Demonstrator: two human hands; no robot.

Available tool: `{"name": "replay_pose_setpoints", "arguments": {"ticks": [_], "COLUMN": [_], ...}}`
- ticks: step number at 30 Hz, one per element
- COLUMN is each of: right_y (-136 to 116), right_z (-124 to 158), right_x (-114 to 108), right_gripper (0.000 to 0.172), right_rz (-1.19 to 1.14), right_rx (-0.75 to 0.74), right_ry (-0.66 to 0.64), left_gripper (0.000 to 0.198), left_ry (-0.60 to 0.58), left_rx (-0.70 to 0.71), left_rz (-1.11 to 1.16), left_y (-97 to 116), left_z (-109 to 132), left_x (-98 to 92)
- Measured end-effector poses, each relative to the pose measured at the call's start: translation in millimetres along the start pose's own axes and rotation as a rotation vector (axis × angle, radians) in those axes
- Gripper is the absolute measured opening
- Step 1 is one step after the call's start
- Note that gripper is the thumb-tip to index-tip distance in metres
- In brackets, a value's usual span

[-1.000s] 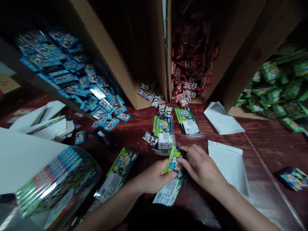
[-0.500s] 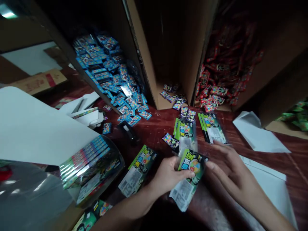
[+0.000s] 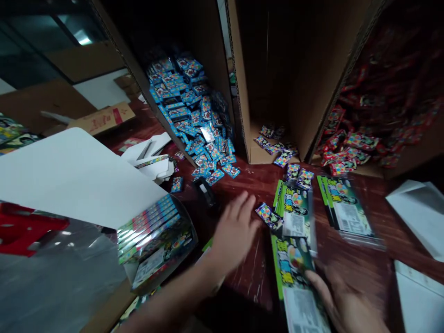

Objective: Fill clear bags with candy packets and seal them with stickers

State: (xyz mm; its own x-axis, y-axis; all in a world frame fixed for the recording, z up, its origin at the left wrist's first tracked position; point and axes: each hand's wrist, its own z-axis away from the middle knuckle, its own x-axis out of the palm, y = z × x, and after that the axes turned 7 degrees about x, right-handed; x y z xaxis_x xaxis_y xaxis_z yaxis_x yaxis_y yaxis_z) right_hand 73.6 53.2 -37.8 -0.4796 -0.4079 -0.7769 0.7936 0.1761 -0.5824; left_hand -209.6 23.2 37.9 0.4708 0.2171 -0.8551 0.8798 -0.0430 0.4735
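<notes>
at the near edge of the dark red wooden worktop [image 3: 244, 182] a flat green-edged packet [image 3: 293, 273] is gripped by the right hand [image 3: 347, 307]; the fingers of the left hand [image 3: 236, 231] are spread wide.

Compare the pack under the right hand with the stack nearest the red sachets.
The green-edged printed plastic pack looks single, touched by the right hand; the stack of green-edged packs is several deep, untouched. The pack lies nearer the person, the stack farther. Both lie flat, printed face up.

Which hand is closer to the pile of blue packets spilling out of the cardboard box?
Left. The left hand is spread open over the table just in front of the blue packets; the right hand is farther back at the lower right, touching a green packet.
</notes>
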Motion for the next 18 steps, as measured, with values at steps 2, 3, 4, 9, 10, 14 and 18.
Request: {"name": "replay_pose_setpoints", "arguments": {"ticks": [2,3,4,9,10,14,18], "right_y": [-13,-23,-34,-97,-108,-127,-106], "right_z": [-26,-43,-62,-156,-169,-193,-182], "right_x": [-23,-33,-42,-50,-46,-30,-38], "right_gripper": [0.045,0.048,0.051,0.077,0.081,0.087,0.076], "right_rz": [0.140,0.202,0.237,0.371,0.377,0.328,0.156], "right_rx": [-0.165,-0.256,-0.394,-0.767,-0.786,-0.774,-0.622], "right_ry": [0.149,0.250,0.256,-0.209,-0.279,-0.391,-0.290], "left_gripper": [0.049,0.051,0.051,0.048,0.047,0.046,0.043], "left_ry": [-0.080,-0.157,-0.240,-0.437,-0.451,-0.385,-0.205], "left_rx": [0.139,0.187,0.234,0.327,0.328,0.309,0.292], "left_rz": [-0.296,-0.415,-0.504,-0.539,-0.551,-0.584,-0.542], "left_y": [-39,-58,-75,-120,-122,-118,-90], "left_z": [-49,-74,-99,-174,-180,-184,-174], "left_x": [-27.0,-35.2,-39.7,-27.7,-23.3,-16.7,-26.8]}}
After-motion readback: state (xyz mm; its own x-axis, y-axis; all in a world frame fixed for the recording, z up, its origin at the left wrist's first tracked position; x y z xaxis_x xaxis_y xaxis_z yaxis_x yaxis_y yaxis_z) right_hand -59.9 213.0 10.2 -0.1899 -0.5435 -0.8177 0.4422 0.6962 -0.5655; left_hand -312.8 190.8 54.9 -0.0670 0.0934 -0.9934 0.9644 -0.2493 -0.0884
